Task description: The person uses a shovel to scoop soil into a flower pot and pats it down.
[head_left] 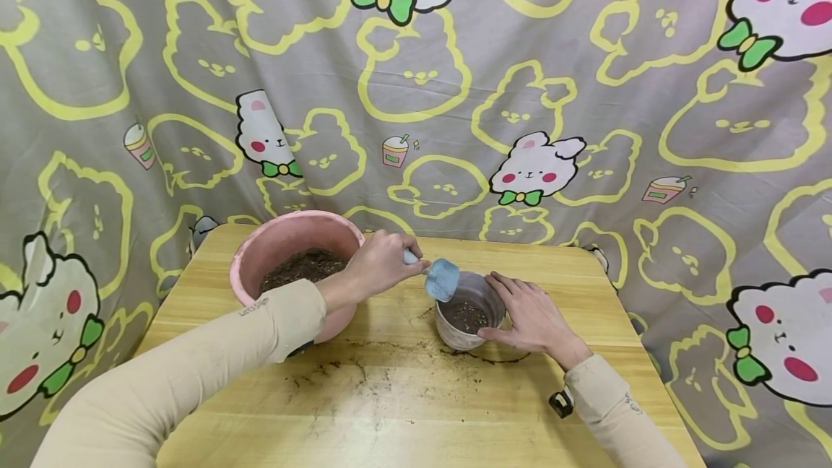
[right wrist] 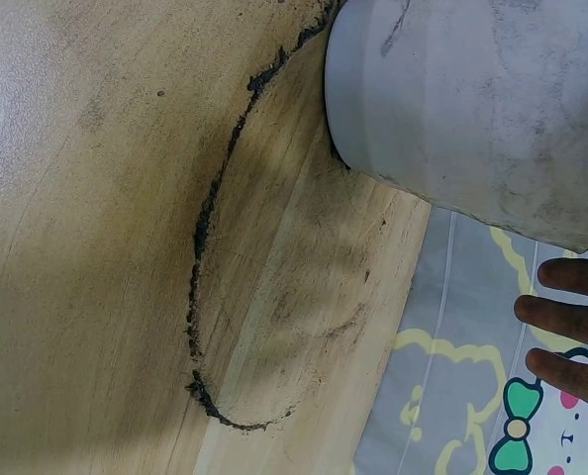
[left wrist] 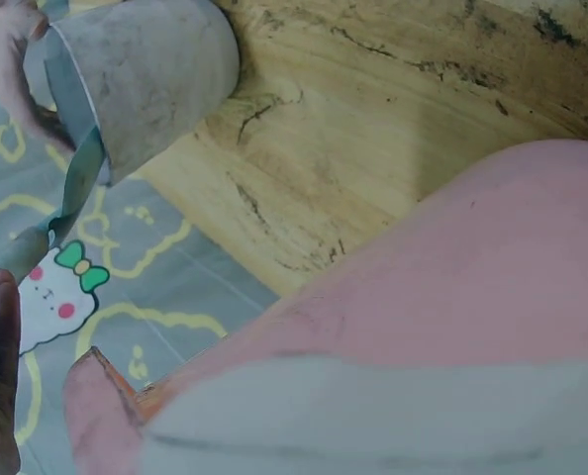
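My left hand (head_left: 383, 266) grips the handle of a small blue trowel (head_left: 443, 279). Its blade is tilted at the left rim of a grey pot (head_left: 458, 336); in the left wrist view the trowel (left wrist: 82, 183) reaches the pot's mouth. Dark soil (head_left: 469, 317) lies inside the pot, which stands upright on the table. My right hand (head_left: 529, 313) holds the pot from the right, thumb at the near rim and fingers at the far side. Several fingers (right wrist: 571, 322) show beside the pot (right wrist: 472, 109) in the right wrist view.
A large pink tub (head_left: 295, 226) with dark soil stands at the left, under my left forearm. Loose soil is scattered over the wooden table (head_left: 403, 425). A small black object (head_left: 561, 404) is by my right sleeve. Behind the table hangs a patterned curtain (head_left: 442, 136).
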`<state>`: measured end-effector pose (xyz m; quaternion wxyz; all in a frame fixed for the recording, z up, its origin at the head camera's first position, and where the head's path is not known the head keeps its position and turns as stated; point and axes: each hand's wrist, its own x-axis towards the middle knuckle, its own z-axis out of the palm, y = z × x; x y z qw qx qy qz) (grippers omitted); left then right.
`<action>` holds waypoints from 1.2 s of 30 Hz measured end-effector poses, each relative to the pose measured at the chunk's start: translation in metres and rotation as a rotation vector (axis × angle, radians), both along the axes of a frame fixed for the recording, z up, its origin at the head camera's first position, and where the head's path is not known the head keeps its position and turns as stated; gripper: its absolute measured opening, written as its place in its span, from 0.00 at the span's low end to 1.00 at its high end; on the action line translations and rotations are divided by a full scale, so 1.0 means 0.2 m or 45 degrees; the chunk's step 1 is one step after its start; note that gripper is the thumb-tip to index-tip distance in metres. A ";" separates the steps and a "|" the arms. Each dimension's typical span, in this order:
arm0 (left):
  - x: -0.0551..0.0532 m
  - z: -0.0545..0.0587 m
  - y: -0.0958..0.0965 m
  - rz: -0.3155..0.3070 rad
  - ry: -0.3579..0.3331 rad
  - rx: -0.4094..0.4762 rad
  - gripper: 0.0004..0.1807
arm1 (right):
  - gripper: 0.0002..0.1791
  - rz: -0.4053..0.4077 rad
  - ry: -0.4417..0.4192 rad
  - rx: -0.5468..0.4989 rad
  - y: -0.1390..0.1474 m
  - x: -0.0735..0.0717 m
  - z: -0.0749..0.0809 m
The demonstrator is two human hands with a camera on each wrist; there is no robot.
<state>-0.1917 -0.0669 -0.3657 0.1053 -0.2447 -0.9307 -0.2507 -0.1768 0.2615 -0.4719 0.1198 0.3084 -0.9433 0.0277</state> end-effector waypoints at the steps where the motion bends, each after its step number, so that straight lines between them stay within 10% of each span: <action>1: 0.00 0.00 0.00 -0.010 0.012 -0.001 0.11 | 0.58 0.000 -0.001 0.000 0.00 0.00 0.00; 9: 0.00 0.00 0.00 -0.039 0.038 0.011 0.11 | 0.58 -0.002 -0.013 -0.003 0.00 0.00 0.00; 36: 0.01 -0.03 -0.07 0.230 -0.494 0.536 0.15 | 0.57 -0.024 -0.043 -0.026 -0.01 0.01 0.00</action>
